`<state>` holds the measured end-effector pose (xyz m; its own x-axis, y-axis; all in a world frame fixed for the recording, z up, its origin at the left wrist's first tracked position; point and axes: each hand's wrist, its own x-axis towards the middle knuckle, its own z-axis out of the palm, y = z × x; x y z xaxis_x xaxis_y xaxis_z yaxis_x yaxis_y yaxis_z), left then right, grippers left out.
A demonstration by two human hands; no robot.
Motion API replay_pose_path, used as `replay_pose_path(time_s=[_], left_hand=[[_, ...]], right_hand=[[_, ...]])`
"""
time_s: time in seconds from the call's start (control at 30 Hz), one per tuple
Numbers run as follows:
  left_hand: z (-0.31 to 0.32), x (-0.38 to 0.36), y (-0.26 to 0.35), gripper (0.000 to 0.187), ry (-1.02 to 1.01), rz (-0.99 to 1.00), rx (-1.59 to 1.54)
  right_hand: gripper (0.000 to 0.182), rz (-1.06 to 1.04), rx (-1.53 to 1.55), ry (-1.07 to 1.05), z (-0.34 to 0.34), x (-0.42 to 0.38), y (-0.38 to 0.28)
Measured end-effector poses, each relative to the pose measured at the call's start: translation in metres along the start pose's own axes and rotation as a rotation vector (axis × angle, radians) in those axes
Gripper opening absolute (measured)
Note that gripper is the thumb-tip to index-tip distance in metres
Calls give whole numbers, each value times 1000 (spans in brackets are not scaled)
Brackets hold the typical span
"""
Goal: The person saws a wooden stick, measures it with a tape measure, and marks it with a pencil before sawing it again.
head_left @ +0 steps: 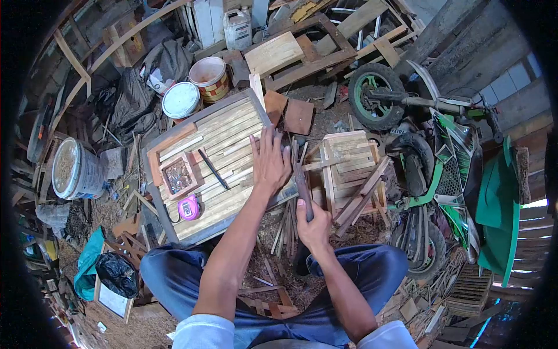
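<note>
My left hand [270, 160] lies with fingers stretched over the right edge of a slatted wooden panel [235, 125] in a dark frame. In my closed right hand [314, 225] is a long, dark, narrow tool [303, 185], standing along the panel's right side; its exact kind does not show. On the slats rest a black pen-like stick [213, 168], a pink tape measure [188, 207] and a small square wooden box [178, 176] holding small bits. Loose wood strips [192, 139] lie along the panel's upper left.
A small slatted wooden piece [349, 160] and loose sticks [363, 198] lie right of my right hand. Beyond them stands a green motorbike [444, 174]. Buckets [209, 78] sit past the panel, and another bucket [78, 168] at the left. Wood scraps cover the floor.
</note>
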<state>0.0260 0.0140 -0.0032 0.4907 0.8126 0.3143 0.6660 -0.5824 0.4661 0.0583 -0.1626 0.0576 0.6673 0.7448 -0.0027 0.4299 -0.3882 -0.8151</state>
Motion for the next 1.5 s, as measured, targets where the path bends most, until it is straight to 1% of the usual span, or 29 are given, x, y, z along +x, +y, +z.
replay_pose_path(time_s=[0.07,0.1,0.13,0.2,0.23,0.27,0.33,0.37,0.43,0.5,0.63,0.7,0.77,0.87,0.93,1.0,1.03,1.1,1.17,1.2,1.23,1.37,1.43,1.5], left_hand=[[6,-3,-1,46,14,-69,-43],[12,2,-5,50,21,-233,-66],[17,3,-7,50,25,-231,-2],[21,4,-6,52,31,-235,125],[22,4,-7,54,8,-250,110],[22,4,-8,54,8,-254,112],[22,6,-9,55,14,-252,114],[19,6,-6,55,-7,-264,79],[20,5,-1,56,-6,-248,126],[20,4,0,57,-12,-239,136],[19,5,-3,57,18,-235,129],[22,7,-2,56,49,-226,141],[19,8,-1,55,52,-238,76],[13,9,-2,48,88,-208,-7],[8,9,-1,45,91,-170,-46],[7,5,-2,43,98,-69,-76],[8,4,-1,42,106,-20,-91],[14,9,-1,41,100,-86,13],[16,9,-1,41,42,-161,96],[17,10,-1,41,49,-166,81],[19,10,-3,41,54,-168,68],[22,13,-4,44,34,-201,56],[24,11,-3,44,82,-200,95],[25,10,-3,46,92,-197,96]], right_hand=[[32,-7,59,21,8,-5,11],[33,-8,70,20,11,-7,16],[33,-19,80,17,13,-6,20],[33,49,22,6,8,-3,13],[33,86,-6,3,5,-2,9],[37,144,136,51,0,-1,3],[41,336,222,-61,-31,-14,-11],[41,365,202,-83,-42,-29,-14],[41,422,163,-121,-59,-57,-18],[38,415,127,-114,-59,-57,-31],[33,361,51,-106,-41,-53,-36],[31,283,16,-70,-32,-59,-33],[28,183,31,-2,-20,-63,-22],[36,107,74,51,-7,-66,-1],[39,127,75,32,-17,-51,-7],[41,229,138,-7,-18,-30,1],[42,213,125,10,-17,-29,4],[43,166,103,38,-13,-24,2],[43,199,113,23,-19,-31,-6],[43,210,120,14,-22,-35,-10],[36,310,116,-14,-26,-41,-10],[30,296,53,-67,-57,-100,-20],[27,284,64,-72,-76,-131,-20],[27,365,56,-84,-88,-130,-27]])
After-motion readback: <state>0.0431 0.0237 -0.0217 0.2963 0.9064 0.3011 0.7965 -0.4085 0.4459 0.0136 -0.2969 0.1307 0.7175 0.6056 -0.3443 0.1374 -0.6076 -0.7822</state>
